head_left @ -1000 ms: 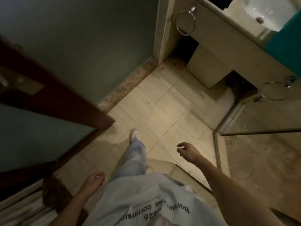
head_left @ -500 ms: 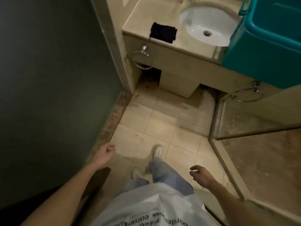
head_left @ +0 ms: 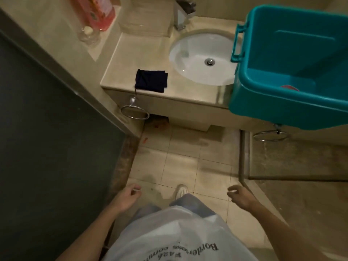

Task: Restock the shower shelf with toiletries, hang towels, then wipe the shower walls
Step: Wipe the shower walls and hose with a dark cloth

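A folded dark cloth (head_left: 151,81) lies on the beige counter (head_left: 131,53) left of the white sink (head_left: 202,59). A teal plastic tub (head_left: 293,65) sits on the counter's right end, with something red inside. A pink bottle (head_left: 102,12) and a clear bottle (head_left: 88,35) stand on the ledge at the back left. Two chrome towel rings hang empty below the counter, one on the left (head_left: 134,113) and one on the right (head_left: 271,135). My left hand (head_left: 126,197) and my right hand (head_left: 241,196) hang low over the tiled floor, fingers loosely curled, holding nothing.
A dark wall (head_left: 47,147) runs along my left. The glass shower screen (head_left: 301,161) and its metal frame stand on my right, with the shower floor behind. A chrome tap (head_left: 183,15) rises behind the sink. My shoe (head_left: 180,191) is on the tiles.
My view has swung up and forward from the doorway floor to the counter, sink and tub. Both hands stay low and hold nothing.
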